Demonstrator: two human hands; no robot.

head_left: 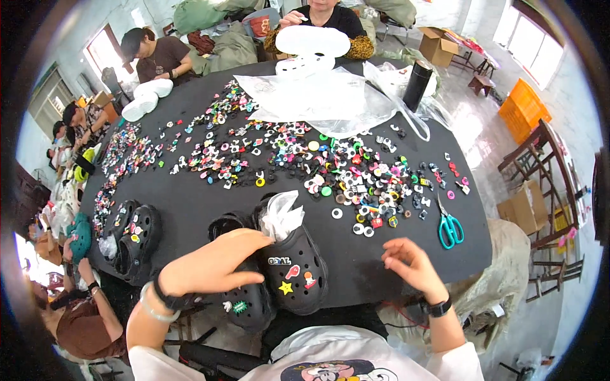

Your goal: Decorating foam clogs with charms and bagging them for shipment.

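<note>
A pair of black clogs stands at the table's near edge. The right clog (298, 257) carries several charms: a lettered one, a red paddle shape, a yellow star (285, 287) and an orange-red figure. Crumpled clear plastic (279, 214) sticks out of its opening. My left hand (219, 260) reaches across the left clog (244, 308), fingers stretched toward that plastic and thumb apart; whether its fingertips touch is hidden. On the left clog's toe are a green and a white charm. To the right, my right hand (410, 261) hovers near the table edge, fingers loosely bent and apart, holding nothing.
Loose shoe charms (368, 184) spread across the black table (184, 200). Teal-handled scissors (450, 227) lie at right. Another decorated black pair (141, 238) stands left. Clear plastic bags (318, 95) and a black bottle (417, 86) are at the far side. Several people sit around.
</note>
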